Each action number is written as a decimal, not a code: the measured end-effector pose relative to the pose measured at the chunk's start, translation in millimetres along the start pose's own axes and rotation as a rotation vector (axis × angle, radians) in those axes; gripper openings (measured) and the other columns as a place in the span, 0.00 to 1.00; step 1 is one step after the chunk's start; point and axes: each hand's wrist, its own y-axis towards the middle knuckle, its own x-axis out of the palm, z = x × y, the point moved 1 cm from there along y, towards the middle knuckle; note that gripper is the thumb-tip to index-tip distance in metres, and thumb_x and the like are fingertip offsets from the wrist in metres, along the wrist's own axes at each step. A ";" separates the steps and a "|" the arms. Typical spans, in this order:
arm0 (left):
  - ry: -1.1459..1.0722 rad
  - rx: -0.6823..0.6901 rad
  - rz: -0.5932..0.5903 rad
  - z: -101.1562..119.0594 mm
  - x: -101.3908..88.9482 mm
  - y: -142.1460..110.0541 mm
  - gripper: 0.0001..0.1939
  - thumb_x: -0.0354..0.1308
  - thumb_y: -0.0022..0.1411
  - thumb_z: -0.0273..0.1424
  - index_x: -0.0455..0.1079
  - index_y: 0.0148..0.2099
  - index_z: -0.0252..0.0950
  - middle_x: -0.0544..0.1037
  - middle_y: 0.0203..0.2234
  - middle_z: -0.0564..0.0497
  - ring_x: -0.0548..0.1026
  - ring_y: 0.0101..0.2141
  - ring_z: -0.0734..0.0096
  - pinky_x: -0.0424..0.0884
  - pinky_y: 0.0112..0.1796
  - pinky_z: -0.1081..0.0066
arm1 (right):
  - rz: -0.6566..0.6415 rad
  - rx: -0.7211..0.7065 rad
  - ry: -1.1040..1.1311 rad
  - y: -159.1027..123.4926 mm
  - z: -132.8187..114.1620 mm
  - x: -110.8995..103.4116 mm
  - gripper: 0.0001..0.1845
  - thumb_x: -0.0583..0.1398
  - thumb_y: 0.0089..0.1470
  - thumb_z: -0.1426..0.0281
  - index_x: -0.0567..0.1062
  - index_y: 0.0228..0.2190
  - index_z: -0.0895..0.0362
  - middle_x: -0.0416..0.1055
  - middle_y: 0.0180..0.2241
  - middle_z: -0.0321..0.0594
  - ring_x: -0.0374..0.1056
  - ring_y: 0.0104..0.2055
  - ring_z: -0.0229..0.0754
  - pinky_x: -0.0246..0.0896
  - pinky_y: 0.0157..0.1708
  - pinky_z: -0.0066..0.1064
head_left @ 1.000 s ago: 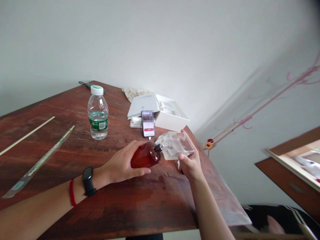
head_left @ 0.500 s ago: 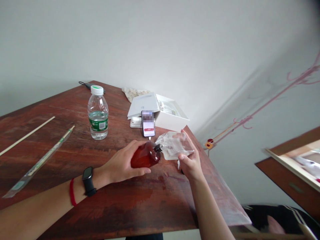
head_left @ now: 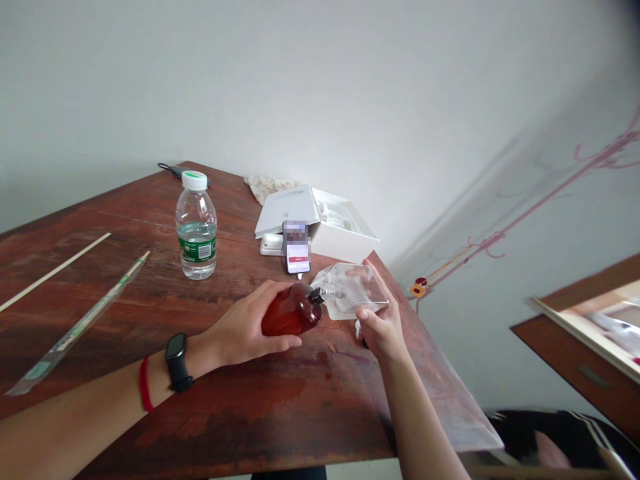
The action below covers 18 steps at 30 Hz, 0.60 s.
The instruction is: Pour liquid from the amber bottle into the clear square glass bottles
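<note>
My left hand (head_left: 254, 323) is wrapped round a reddish-brown bottle (head_left: 291, 312), which is tipped to the right. Its black neck (head_left: 317, 296) meets the open end of a clear plastic container (head_left: 356, 291). My right hand (head_left: 383, 320) grips this container from the right, thumb on the near side and fingers behind. What passes between bottle and container is too small to make out. Just beyond the bottle stands a phone (head_left: 298, 257) with its screen lit and a white plug at its lower edge.
A water bottle (head_left: 196, 230) with a green label stands upright at the left. Wrapped chopsticks (head_left: 90, 317) and a bare stick (head_left: 55, 271) lie on the wooden table (head_left: 240, 407). Behind the phone is an open white box (head_left: 345, 230). A pink rack (head_left: 545, 193) leans at the right.
</note>
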 end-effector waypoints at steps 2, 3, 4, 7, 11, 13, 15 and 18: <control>0.006 -0.006 -0.001 -0.1 -0.1 -0.1 0.45 0.70 0.61 0.56 0.60 0.71 0.43 0.75 0.59 0.42 0.77 0.56 0.47 0.74 0.57 0.52 | -0.001 -0.004 0.000 0.0 0.4 -0.7 0.50 0.78 0.42 0.51 0.74 0.65 0.48 0.77 0.62 0.47 0.69 0.67 0.65 0.58 0.69 0.61; 0.008 -0.009 0.000 -0.1 -0.1 -0.1 0.45 0.70 0.61 0.57 0.60 0.71 0.43 0.75 0.59 0.42 0.77 0.56 0.47 0.74 0.57 0.52 | -0.002 -0.003 0.001 -0.1 0.6 -0.9 0.50 0.78 0.42 0.51 0.74 0.64 0.48 0.76 0.62 0.47 0.69 0.67 0.66 0.58 0.69 0.61; 0.009 -0.012 0.000 0.0 -0.1 -0.1 0.45 0.70 0.61 0.57 0.60 0.71 0.43 0.75 0.59 0.42 0.77 0.56 0.47 0.74 0.57 0.52 | -0.001 0.000 0.003 -0.2 0.8 -1.1 0.50 0.78 0.42 0.51 0.74 0.64 0.49 0.76 0.63 0.48 0.69 0.67 0.66 0.58 0.69 0.62; -0.002 -0.013 -0.004 0.6 -0.2 0.0 0.45 0.69 0.61 0.57 0.60 0.71 0.43 0.75 0.59 0.42 0.77 0.56 0.47 0.74 0.57 0.52 | 0.005 0.009 -0.009 -0.4 1.2 -1.7 0.51 0.78 0.42 0.50 0.73 0.65 0.49 0.76 0.63 0.49 0.69 0.67 0.67 0.59 0.68 0.62; -0.003 -0.008 -0.005 1.3 -0.5 0.2 0.44 0.69 0.61 0.56 0.60 0.71 0.43 0.75 0.59 0.42 0.77 0.56 0.47 0.74 0.58 0.52 | -0.001 -0.002 -0.031 0.1 2.0 -3.6 0.51 0.78 0.43 0.51 0.73 0.65 0.49 0.73 0.66 0.48 0.64 0.71 0.67 0.53 0.71 0.64; -0.001 -0.003 -0.005 1.3 -0.5 0.2 0.44 0.70 0.61 0.56 0.61 0.70 0.43 0.75 0.59 0.42 0.77 0.57 0.47 0.74 0.58 0.52 | -0.002 -0.005 -0.035 0.3 2.5 -4.8 0.50 0.78 0.43 0.51 0.74 0.64 0.49 0.73 0.65 0.48 0.64 0.71 0.68 0.51 0.72 0.65; -0.003 -0.001 -0.003 1.0 -0.3 0.2 0.44 0.69 0.61 0.56 0.61 0.70 0.43 0.75 0.59 0.42 0.77 0.57 0.47 0.74 0.58 0.51 | -0.004 -0.001 -0.040 0.4 2.8 -5.7 0.50 0.78 0.43 0.50 0.74 0.64 0.49 0.75 0.64 0.48 0.65 0.70 0.68 0.52 0.71 0.65; 0.003 -0.010 -0.002 0.8 -0.1 0.1 0.44 0.69 0.61 0.57 0.61 0.70 0.43 0.75 0.59 0.42 0.77 0.57 0.46 0.74 0.58 0.51 | -0.008 -0.002 -0.043 0.2 2.5 -5.9 0.50 0.78 0.43 0.50 0.74 0.65 0.50 0.75 0.64 0.48 0.64 0.71 0.68 0.53 0.71 0.64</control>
